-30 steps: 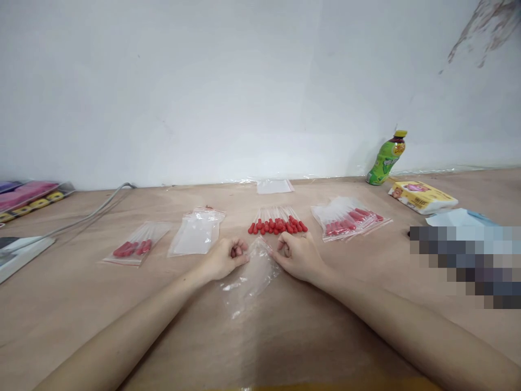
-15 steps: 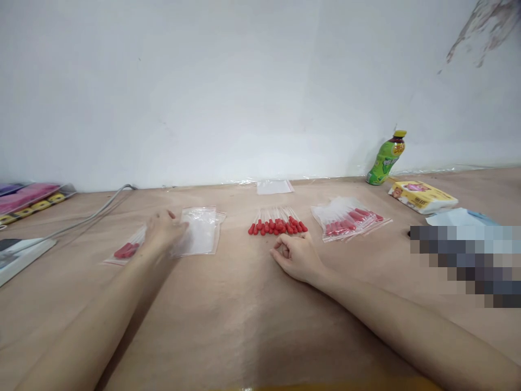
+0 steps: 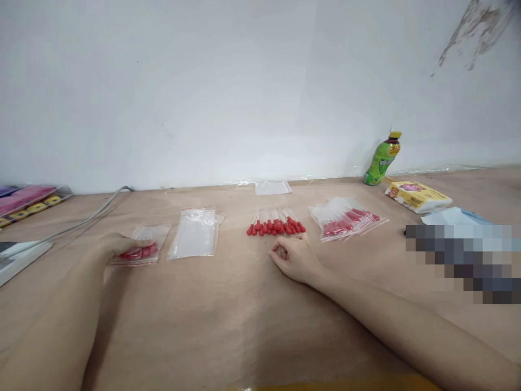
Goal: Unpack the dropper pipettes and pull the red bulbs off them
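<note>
My left hand (image 3: 118, 244) is at a clear zip bag (image 3: 160, 236) with red-bulbed droppers in it, its fingers over the red bulbs and closed on the bag. Right of that bag lies a flat stack of zip bags (image 3: 197, 231), with no red showing in it. My right hand (image 3: 297, 258) rests on the table with curled fingers and nothing visible in them. Just beyond it a row of loose droppers (image 3: 277, 225) lies with red bulbs toward me and clear tubes pointing away. Further right, filled bags of droppers (image 3: 345, 220) lie overlapping.
Near the wall lies a flat zip bag (image 3: 272, 188). A green bottle (image 3: 382, 160) leans at the back right, beside a yellow tissue pack (image 3: 419, 196) and a pale blue packet (image 3: 453, 216). A grey cable (image 3: 93, 213) and a pink package (image 3: 30, 201) are at left.
My left hand has moved left and toward me, off the stack of zip bags, onto the bag with red-bulbed droppers. My right hand stays where it was.
</note>
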`<state>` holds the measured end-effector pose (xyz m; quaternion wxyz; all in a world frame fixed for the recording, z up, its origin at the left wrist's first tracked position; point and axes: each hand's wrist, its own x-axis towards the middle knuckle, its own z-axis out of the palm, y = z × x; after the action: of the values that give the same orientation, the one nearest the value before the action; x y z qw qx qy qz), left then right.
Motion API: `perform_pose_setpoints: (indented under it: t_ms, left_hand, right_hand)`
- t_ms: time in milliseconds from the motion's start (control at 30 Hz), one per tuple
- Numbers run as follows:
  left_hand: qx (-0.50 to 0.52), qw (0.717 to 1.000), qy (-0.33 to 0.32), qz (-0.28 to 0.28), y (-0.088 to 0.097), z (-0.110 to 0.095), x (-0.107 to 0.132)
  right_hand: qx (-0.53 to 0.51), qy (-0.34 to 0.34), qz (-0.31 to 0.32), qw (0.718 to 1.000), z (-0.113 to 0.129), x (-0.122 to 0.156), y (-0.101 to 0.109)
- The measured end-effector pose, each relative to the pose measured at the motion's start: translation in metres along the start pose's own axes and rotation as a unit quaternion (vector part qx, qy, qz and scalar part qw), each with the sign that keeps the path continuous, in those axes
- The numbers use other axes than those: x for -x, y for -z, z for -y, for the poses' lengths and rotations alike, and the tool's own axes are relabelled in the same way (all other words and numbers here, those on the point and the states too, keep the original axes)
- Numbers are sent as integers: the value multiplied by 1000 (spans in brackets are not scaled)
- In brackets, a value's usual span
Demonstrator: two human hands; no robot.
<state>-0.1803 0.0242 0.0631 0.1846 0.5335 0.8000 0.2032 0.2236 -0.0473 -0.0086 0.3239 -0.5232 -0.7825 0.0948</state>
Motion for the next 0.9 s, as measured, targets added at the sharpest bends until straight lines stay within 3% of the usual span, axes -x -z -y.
perform_pose_setpoints:
  t_ms: [100, 133, 233, 300, 367, 433, 467, 567, 667, 733, 800, 833, 900]
  left_hand:
    - [-60, 994, 78, 40, 10, -4, 2]
    - [-50, 995, 74, 33, 14, -7, 2]
    - [122, 992, 39, 9, 25, -25, 8]
    - [315, 949, 17, -25, 19, -47, 21]
    - [372, 928, -21, 28, -4, -74, 42]
    - [469, 869, -52, 152, -41, -100, 69]
    - [504, 844, -45, 179, -62, -111, 84]
    - [578, 796, -38, 177, -117, -129, 124]
    - [618, 760, -44, 196, -142, -128, 143]
    - [626, 754, -44, 191, -141, -122, 141]
    - [602, 773, -47, 196, -131, -115, 129]
    - [570, 790, -50, 220, -123, -112, 122]
    - [454, 816, -56, 353, -110, -106, 107]
  right_hand:
    - [0, 0, 1, 1000, -1, -1, 0]
    - [-2, 2, 1, 1000, 0, -1, 0]
    - [-43, 13, -9, 999, 2, -3, 0]
    - [-111, -9, -6, 994, 5, -4, 2]
    - [-228, -79, 52, 969, 10, -4, 3]
    - [-367, -156, 135, 907, 15, -3, 3]
    - [-430, -182, 163, 869, 17, -2, 2]
    - [-555, -200, 164, 791, 21, -1, -2]
    - [-608, -229, 120, 751, 19, -4, -6]
    - [-594, -278, 117, 746, 14, -7, -5]
    - [-558, -314, 145, 754, 9, -10, -1]
    - [-539, -323, 162, 761, 6, -12, 1]
    - [-517, -325, 185, 770, 1, -13, 5]
